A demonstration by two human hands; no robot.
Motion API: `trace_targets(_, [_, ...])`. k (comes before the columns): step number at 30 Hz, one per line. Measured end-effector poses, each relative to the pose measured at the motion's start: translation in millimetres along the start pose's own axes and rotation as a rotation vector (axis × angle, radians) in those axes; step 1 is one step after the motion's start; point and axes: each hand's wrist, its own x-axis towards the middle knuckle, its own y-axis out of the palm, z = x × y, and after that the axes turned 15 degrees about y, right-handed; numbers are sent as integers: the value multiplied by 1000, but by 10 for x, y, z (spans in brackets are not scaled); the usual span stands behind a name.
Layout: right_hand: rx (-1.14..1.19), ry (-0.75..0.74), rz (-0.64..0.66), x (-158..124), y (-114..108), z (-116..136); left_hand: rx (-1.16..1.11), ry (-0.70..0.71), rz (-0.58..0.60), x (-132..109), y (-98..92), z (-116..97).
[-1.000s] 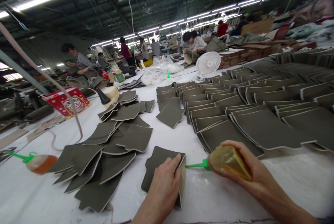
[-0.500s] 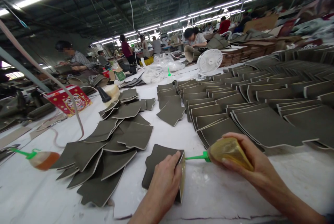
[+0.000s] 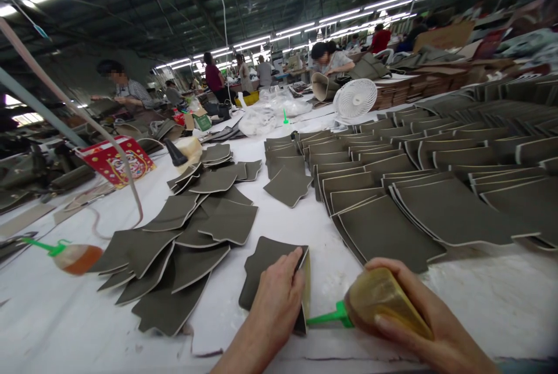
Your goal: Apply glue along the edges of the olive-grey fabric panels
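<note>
Amber plastic bottle (image 3: 383, 298) aimed left at flat dark-grey panel (image 3: 259, 266)

The bottle is clamped by the fingers of the right hand (image 3: 438, 319), its green nozzle (image 3: 331, 316) held at the panel's near right corner; the panel is pressed under the left hand (image 3: 279, 290), grip unclear.

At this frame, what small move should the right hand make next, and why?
Probably ease the bottle in the right hand away from the dark piece: its green nozzle points at the near end of the right edge, while the left hand rests on the piece.
</note>
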Motion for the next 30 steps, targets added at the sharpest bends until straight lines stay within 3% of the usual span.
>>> trace_targets(2, [60,43,-14,-17,20,-1,-22,-7,-21,-2,3,-4])
trace_targets(8, [-21,-54,-84,89,-4,-21,-46,-16,-38,2,-13,-43])
trace_targets(11, [60,14,-129,-36,65,15,-65,-42,-81,-6,-15,-59])
trace_targets(14, [101,47,-85,-85,90,24,-103,-76,-127,-7,-2,-62])
trace_targets(18, [-23,-57,-44,137,-13,-71,-117,-87,-147,5,14,-56])
trace_targets(23, [-96,-126,-148,263,-75,-113,-133,-84,-145,9,10,-49])
trace_targets(30, [136,39,101,114,-55,-68,-196,-121,-137,14,0,-47])
